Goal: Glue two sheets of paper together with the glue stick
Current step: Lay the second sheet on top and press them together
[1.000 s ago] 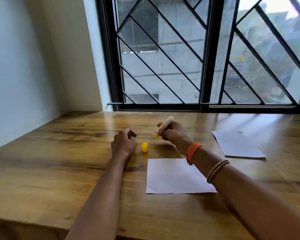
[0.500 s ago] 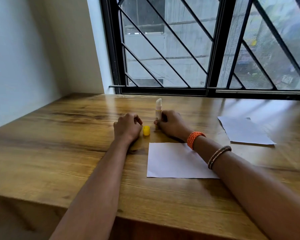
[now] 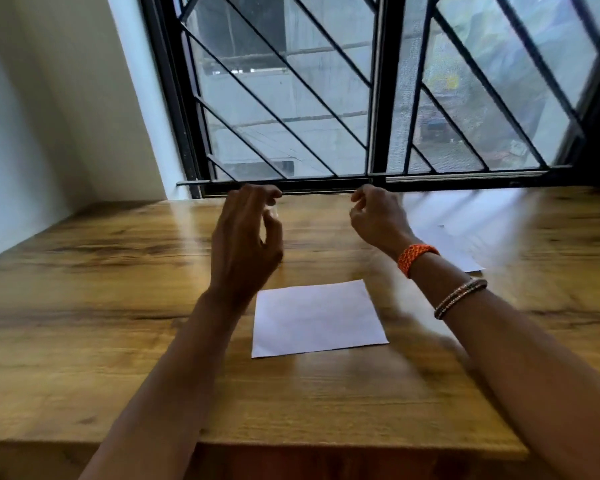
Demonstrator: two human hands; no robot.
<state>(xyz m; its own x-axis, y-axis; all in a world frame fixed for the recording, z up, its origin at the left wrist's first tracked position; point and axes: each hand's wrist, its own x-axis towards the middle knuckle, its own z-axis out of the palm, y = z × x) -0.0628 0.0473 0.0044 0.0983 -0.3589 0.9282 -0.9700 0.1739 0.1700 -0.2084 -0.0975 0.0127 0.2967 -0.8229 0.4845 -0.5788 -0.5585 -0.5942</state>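
So far nothing looks glued: 2 sheets lie apart on the worktop [image 3: 84, 306], 1 near [image 3: 317, 320], 1 far right [image 3: 454, 247]. Both hands, left [image 3: 245, 244] and right [image 3: 378, 220], are raised, fingers loosely curled, empty as far as the blur shows. No glue stick is seen.

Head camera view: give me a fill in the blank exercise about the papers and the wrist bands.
The nearer sheet lies flat on the wooden ____. The second sheet lies farther back, to its ____. The orange band is worn on the ____ wrist.
Missing words: table; right; right.
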